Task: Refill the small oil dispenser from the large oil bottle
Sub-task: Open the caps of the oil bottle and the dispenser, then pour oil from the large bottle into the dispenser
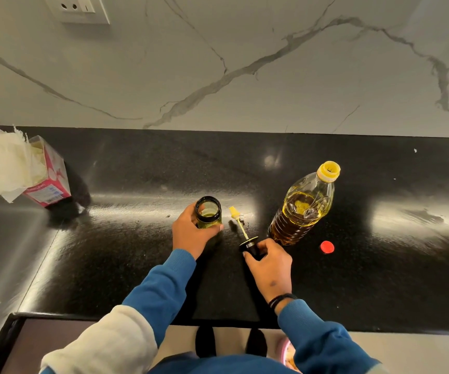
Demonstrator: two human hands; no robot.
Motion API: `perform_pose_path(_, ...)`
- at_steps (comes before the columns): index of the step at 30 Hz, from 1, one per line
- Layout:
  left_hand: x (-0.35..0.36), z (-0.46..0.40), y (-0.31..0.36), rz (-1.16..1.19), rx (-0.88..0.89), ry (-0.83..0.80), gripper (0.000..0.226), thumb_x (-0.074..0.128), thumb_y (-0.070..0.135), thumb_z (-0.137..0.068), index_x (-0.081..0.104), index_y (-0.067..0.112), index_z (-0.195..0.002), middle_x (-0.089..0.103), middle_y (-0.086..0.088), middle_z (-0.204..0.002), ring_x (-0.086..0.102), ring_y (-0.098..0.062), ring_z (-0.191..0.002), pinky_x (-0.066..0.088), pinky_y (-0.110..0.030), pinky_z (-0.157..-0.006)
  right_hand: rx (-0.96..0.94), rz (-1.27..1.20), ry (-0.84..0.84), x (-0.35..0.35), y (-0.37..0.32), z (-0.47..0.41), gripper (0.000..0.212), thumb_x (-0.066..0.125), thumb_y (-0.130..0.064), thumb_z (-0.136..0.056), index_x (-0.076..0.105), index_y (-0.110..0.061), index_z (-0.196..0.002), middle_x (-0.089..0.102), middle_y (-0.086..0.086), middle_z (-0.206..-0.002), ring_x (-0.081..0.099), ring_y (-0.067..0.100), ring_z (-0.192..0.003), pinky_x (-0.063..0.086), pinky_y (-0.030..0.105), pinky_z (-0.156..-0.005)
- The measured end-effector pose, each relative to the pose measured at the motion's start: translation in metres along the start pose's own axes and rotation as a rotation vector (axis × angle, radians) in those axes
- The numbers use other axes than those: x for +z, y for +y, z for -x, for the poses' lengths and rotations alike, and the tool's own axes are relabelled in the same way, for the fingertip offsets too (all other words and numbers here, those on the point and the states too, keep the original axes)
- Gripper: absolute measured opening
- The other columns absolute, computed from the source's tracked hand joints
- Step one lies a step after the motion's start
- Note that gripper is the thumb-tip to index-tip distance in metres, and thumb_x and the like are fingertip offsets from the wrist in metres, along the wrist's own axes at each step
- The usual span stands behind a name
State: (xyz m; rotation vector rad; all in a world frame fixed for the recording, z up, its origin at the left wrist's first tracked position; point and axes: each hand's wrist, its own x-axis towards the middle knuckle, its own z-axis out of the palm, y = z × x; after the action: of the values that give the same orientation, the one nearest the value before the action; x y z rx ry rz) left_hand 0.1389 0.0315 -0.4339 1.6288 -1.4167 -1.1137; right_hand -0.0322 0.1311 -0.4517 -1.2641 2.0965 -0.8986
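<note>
While left hand [191, 233] grips dispenser [208, 213] | right hand [270, 261] pinches brush lid [249, 245] | labels unreadable

Tissue box [47, 182] on black counter [142, 171]

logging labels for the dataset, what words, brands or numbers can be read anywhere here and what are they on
None can be read.
Pink tissue box: print on its blue and white label panel, too small and blurred to read.
Large oil bottle: no label faces the camera.
Small oil dispenser, red cap and wall socket: no text visible.
</note>
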Motion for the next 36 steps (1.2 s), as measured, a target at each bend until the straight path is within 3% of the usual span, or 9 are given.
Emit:
perform_pose_path(8,0.001,0.002,0.0,0.007,0.001,0.014,0.066,0.095,0.014,-0.065,0.062,0.025,-0.12,0.067,0.017,-0.105,0.06,0.011,-0.097,0.046,-0.001,-0.077,-0.013,-0.003,0.004,-0.001,-0.003,-0.002,0.029,0.08,-0.033,-0.08,0.066,-0.02,-0.102,0.064,-0.007,-0.095,0.061,0.006,-0.086,0.057,0.031,-0.078)
perform_pose_path(13,0.002,0.001,-0.001,0.009,-0.002,0.022,0.066,0.095,0.013,-0.065,0.064,0.021,-0.123,0.069,0.012,-0.108,0.063,0.006,-0.096,0.045,-0.004,-0.082,-0.025,0.027,-0.004,-0.005,-0.004,-0.001,0.037,0.081,-0.039,-0.078,0.065,-0.02,-0.105,0.063,-0.006,-0.1,0.058,0.005,-0.089,0.053,0.022,-0.077)
perform_pose_path(17,0.003,0.002,-0.001,0.018,-0.003,0.027,0.071,0.096,0.014,-0.064,0.063,0.018,-0.127,0.069,0.011,-0.11,0.065,-0.002,-0.1,0.046,-0.009,-0.086,-0.04,0.101,-0.013,-0.011,-0.005,0.0,0.054,0.079,-0.047,-0.078,0.061,-0.019,-0.119,0.057,-0.003,-0.111,0.054,0.007,-0.097,0.046,0.017,-0.08)
perform_pose_path(21,0.003,0.002,-0.002,0.016,0.0,0.027,0.072,0.096,0.014,-0.063,0.062,0.019,-0.126,0.066,0.016,-0.106,0.062,0.005,-0.098,0.045,-0.005,-0.085,-0.054,0.125,0.015,-0.017,-0.004,0.0,0.063,0.079,-0.053,-0.075,0.06,-0.017,-0.123,0.056,-0.002,-0.112,0.054,0.008,-0.099,0.047,0.018,-0.081)
perform_pose_path(27,0.006,0.004,-0.004,0.001,0.023,0.041,0.073,0.099,0.022,-0.059,0.062,0.022,-0.122,0.07,0.009,-0.11,0.067,-0.01,-0.103,0.054,-0.033,-0.1,-0.05,0.131,0.047,-0.022,-0.008,0.0,0.064,0.078,-0.056,-0.074,0.061,-0.017,-0.122,0.057,-0.003,-0.109,0.054,0.007,-0.095,0.043,0.015,-0.076)
perform_pose_path(29,0.005,0.005,-0.004,0.003,0.021,0.045,0.08,0.099,0.021,-0.059,0.059,0.02,-0.129,0.068,0.007,-0.116,0.065,-0.012,-0.108,0.052,-0.035,-0.104,-0.05,0.136,0.049,-0.024,-0.009,0.001,0.063,0.077,-0.057,-0.075,0.061,-0.018,-0.122,0.057,-0.004,-0.108,0.055,0.007,-0.095,0.047,0.017,-0.077)
perform_pose_path(32,0.004,0.008,-0.002,-0.003,0.029,0.069,0.107,0.099,0.025,-0.058,0.044,0.022,-0.149,0.056,0.0,-0.143,0.052,-0.016,-0.132,0.042,-0.039,-0.115,-0.06,0.147,0.074,-0.03,-0.014,0.003,0.061,0.074,-0.061,-0.076,0.063,-0.021,-0.12,0.057,-0.007,-0.106,0.055,0.004,-0.092,0.051,0.02,-0.075)
perform_pose_path(36,0.002,0.022,0.011,-0.15,0.215,0.239,0.121,0.096,0.039,-0.06,0.025,0.026,-0.157,0.034,-0.003,-0.158,0.028,-0.021,-0.149,0.027,-0.044,-0.122,-0.131,0.132,0.153,-0.041,-0.024,0.008,0.046,0.072,-0.062,-0.077,0.066,-0.025,-0.104,0.057,-0.013,-0.085,0.055,0.005,-0.074,0.052,0.024,-0.06)
